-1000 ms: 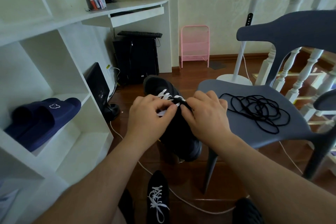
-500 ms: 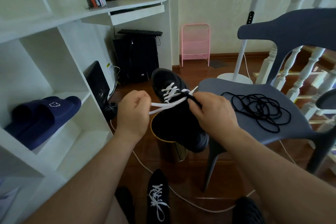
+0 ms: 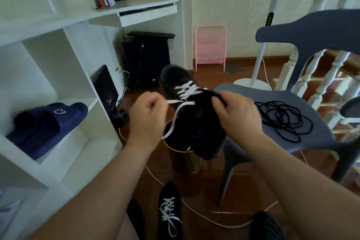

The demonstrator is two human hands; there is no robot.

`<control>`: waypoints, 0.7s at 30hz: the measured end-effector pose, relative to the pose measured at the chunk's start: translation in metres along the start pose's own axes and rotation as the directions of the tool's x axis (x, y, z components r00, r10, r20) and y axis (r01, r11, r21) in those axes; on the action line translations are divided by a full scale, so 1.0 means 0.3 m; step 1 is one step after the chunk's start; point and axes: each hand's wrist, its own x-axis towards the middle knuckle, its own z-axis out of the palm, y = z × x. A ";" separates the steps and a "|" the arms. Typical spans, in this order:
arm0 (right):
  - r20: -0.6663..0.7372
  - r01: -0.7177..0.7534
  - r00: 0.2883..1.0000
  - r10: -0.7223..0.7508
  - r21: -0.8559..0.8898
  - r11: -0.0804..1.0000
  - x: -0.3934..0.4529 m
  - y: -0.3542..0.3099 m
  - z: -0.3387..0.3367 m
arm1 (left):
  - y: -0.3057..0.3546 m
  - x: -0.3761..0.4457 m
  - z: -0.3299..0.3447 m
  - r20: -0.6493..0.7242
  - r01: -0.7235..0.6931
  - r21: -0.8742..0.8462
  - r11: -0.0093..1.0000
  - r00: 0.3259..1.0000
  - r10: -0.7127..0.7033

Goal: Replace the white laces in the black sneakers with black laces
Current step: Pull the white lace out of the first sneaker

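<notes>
Two black sneakers: one point(image 3: 191, 115) held up over the chair's edge, gripped by my right hand point(image 3: 237, 116), one point(image 3: 169, 210) on the floor. My left hand point(image 3: 148, 117) pinches its white lace point(image 3: 176, 112). One black-lace tangle point(image 3: 283, 118) lies on the chair point(image 3: 319, 142).

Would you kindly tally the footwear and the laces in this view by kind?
Black sneakers with white laces: 2, one held, one on the floor
Navy slippers on the shelf: 2
Black laces piled on the chair: 1 tangle, strands uncountable
Total: 5
</notes>
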 end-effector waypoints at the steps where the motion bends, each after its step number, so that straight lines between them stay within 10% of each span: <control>1: -0.017 -0.032 0.999 0.033 0.033 0.999 0.010 0.021 -0.008 | -0.011 0.012 -0.026 -0.022 0.051 -0.044 0.998 0.998 -0.052; 6: -0.078 -0.039 0.996 0.052 0.156 0.987 0.011 0.044 -0.022 | -0.048 0.026 -0.084 0.280 0.152 0.179 0.972 0.939 -0.199; 21: 0.041 0.198 0.978 -0.205 0.121 0.973 -0.045 -0.026 0.008 | -0.019 -0.011 -0.019 0.322 -0.113 0.274 0.955 0.946 0.020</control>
